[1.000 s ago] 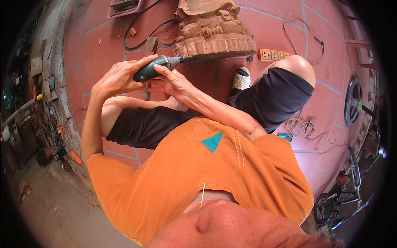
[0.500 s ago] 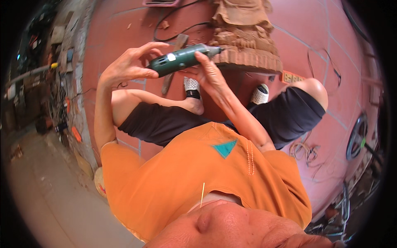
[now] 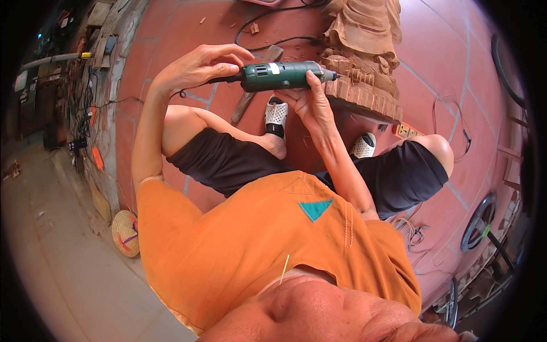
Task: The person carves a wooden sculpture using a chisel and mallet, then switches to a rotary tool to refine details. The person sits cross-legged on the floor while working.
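Off to the person's left, straw hat (image 3: 125, 233) on the ground, then left hand (image 3: 200, 64), fingers half-curled at the power cord (image 3: 219, 80), can't tell if it's pinching it; wooden mallet (image 3: 248, 98) lies on the red tile floor (image 3: 165, 62) below. Dark green rotary tool (image 3: 261, 78) is up off the floor, nose pointing right, gripped near the front by the right hand (image 3: 311, 107), thumb on top, fingers under. Tip overlaps the carved wooden statue (image 3: 364, 62) near its base, contact unclear; orange power strip (image 3: 405, 131) just right of that.
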A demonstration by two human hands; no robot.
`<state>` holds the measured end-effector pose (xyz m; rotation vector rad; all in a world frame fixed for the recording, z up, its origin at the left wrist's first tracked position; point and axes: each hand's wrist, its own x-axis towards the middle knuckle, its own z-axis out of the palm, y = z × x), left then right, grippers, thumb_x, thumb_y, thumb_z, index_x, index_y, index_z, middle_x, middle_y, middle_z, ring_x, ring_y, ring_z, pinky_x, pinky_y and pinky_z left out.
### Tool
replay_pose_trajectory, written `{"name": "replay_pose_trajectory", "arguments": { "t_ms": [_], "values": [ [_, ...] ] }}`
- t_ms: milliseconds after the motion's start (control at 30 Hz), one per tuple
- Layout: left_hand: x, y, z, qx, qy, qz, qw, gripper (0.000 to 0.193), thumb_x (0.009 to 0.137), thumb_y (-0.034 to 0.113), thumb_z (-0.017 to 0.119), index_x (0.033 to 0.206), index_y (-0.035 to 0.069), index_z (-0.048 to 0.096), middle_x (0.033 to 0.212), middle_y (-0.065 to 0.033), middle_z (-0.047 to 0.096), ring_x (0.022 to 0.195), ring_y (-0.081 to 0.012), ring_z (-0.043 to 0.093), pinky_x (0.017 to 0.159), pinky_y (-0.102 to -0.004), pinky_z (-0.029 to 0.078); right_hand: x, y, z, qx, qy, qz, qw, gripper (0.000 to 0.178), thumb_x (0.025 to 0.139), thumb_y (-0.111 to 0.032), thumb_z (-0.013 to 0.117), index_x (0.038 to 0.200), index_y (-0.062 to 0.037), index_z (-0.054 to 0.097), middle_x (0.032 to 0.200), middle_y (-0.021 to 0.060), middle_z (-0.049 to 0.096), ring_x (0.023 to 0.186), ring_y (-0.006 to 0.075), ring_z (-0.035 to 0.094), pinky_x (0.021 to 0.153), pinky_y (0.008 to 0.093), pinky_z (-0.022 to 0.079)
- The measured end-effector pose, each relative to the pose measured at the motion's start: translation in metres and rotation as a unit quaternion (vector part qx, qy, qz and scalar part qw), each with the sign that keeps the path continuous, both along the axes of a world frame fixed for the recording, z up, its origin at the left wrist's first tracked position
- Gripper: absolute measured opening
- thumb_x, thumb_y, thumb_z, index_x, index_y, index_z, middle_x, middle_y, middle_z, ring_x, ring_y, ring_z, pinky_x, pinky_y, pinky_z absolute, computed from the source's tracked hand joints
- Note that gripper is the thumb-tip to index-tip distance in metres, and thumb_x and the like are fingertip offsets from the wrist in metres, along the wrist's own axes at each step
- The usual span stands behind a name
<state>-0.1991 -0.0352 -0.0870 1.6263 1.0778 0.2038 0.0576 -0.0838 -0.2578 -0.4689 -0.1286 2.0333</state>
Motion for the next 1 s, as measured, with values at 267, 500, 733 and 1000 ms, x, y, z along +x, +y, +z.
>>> {"name": "replay_pose_trajectory", "arguments": {
  "t_ms": [267, 500, 733, 1000],
  "values": [
    [0.003, -0.002, 0.004, 0.037, -0.004, -0.017, 0.999, 0.042, 0.099, 0.025, 0.071, 0.137, 0.009, 0.062, 0.109, -0.0085, 0.073, 0.101, -0.0153, 0.069, 0.089, -0.0315, 0.056, 0.003, 0.0, 0.004, 0.007, 0.008, 0.005, 1.0, 0.054, 0.097, -0.035, 0.072, 0.134, -0.002, 0.049, 0.122, 0.0192, 0.067, 0.113, 0.038, 0.069, 0.101, 0.0555, 0.058],
    [0.01, -0.007, -0.002, 0.108, 0.027, -0.05, 0.993, 0.05, 0.09, 0.019, 0.079, 0.136, 0.01, 0.062, 0.1, -0.0073, 0.074, 0.089, -0.0154, 0.068, 0.08, -0.0317, 0.057, 0.002, 0.001, 0.001, 0.001, 0.001, 0.01, 1.0, 0.053, 0.097, -0.035, 0.072, 0.135, -0.0058, 0.049, 0.122, 0.0186, 0.066, 0.113, 0.0389, 0.069, 0.099, 0.0563, 0.058],
    [0.012, -0.006, -0.001, 0.127, 0.055, -0.067, 0.988, 0.057, 0.084, 0.012, 0.082, 0.137, 0.007, 0.06, 0.097, -0.0073, 0.073, 0.076, -0.0097, 0.063, 0.069, -0.0273, 0.054, 0.004, 0.0, -0.005, -0.001, -0.014, 0.02, 1.0, 0.059, 0.096, -0.04, 0.073, 0.136, -0.0032, 0.05, 0.128, 0.0201, 0.065, 0.116, 0.0383, 0.068, 0.101, 0.0561, 0.057],
    [0.009, -0.009, -0.011, 0.084, 0.07, -0.062, 0.992, 0.065, 0.081, 0.026, 0.085, 0.14, 0.012, 0.059, 0.097, -0.0086, 0.073, 0.074, -0.0123, 0.065, 0.064, -0.03, 0.055, -0.003, -0.004, -0.003, -0.003, -0.011, 0.028, 1.0, 0.056, 0.095, -0.035, 0.075, 0.134, -0.0035, 0.049, 0.121, 0.0177, 0.067, 0.113, 0.0388, 0.07, 0.098, 0.0599, 0.057]
  ]
}}
